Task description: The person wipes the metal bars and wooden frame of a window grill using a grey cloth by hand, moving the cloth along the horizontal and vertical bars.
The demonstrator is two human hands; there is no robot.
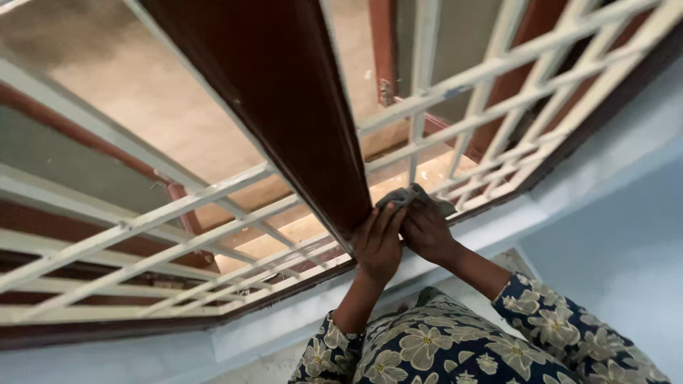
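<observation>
At the brown window post's [299, 107] foot, my right hand [425, 231] clutches a grey cloth [407, 195] while my left hand [377, 242] lies flat-fingered just left, holding nothing.

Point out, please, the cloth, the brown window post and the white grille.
cloth [407, 194]: head view, bunched top above the right hand.
brown window post [284, 92]: head view, broad front face.
white grille [135, 226]: head view, a left bar.

Home: barred window grille [178, 235], brown wooden frame [284, 107], painted wall [612, 235].

Dark brown window post [299, 107], cream grille [213, 192], grey cloth [409, 195], floral navy sleeves [548, 320]
</observation>
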